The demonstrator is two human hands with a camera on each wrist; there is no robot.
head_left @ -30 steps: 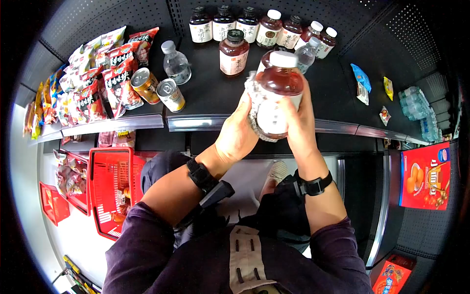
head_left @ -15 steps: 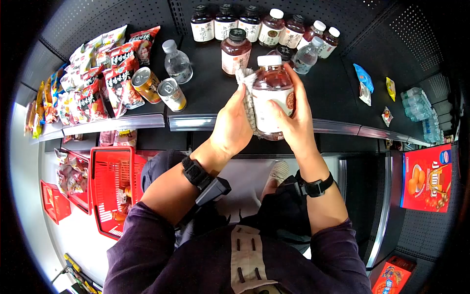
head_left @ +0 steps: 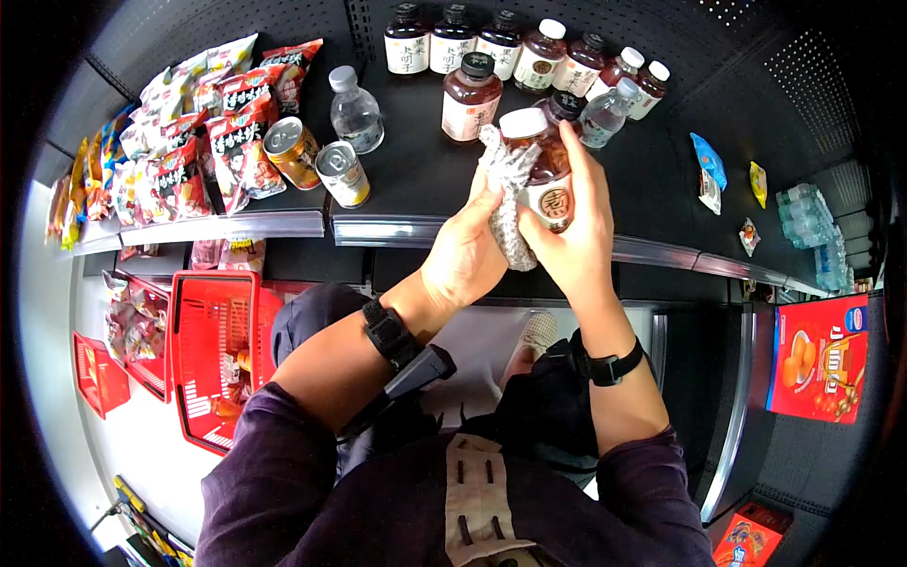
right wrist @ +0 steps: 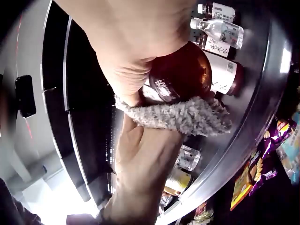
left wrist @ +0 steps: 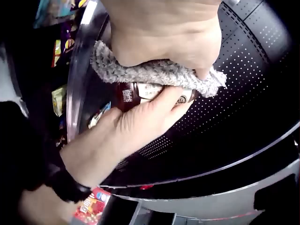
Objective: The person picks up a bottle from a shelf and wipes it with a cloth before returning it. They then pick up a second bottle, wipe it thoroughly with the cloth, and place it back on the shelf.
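Note:
My right hand [head_left: 578, 241] grips a bottle of dark red drink [head_left: 550, 168] by its side, with the thumb across the front. The bottle has a white cap [head_left: 523, 123] and a white label with a round brown emblem. A fluffy grey cloth [head_left: 510, 215] is pressed against its other side by my left hand [head_left: 465, 250]. In the left wrist view the cloth [left wrist: 150, 75] runs along the bottle under the left palm. From the right wrist, the bottle's rounded red bottom [right wrist: 187, 70] shows above the cloth [right wrist: 178, 117].
Behind the hands, a row of similar bottles [head_left: 453, 47] lines the black shelf. Nearer stand a pink-labelled bottle [head_left: 470, 109], a clear water bottle [head_left: 355, 113] and two cans [head_left: 342, 175]. Snack bags [head_left: 241, 151] fill the left. Red baskets [head_left: 217, 283] sit on the floor below.
The bottle has turned in my hands, bringing the round emblem to the front. The cloth has slid from its left edge over part of the label. The bottle is also lower than a second ago.

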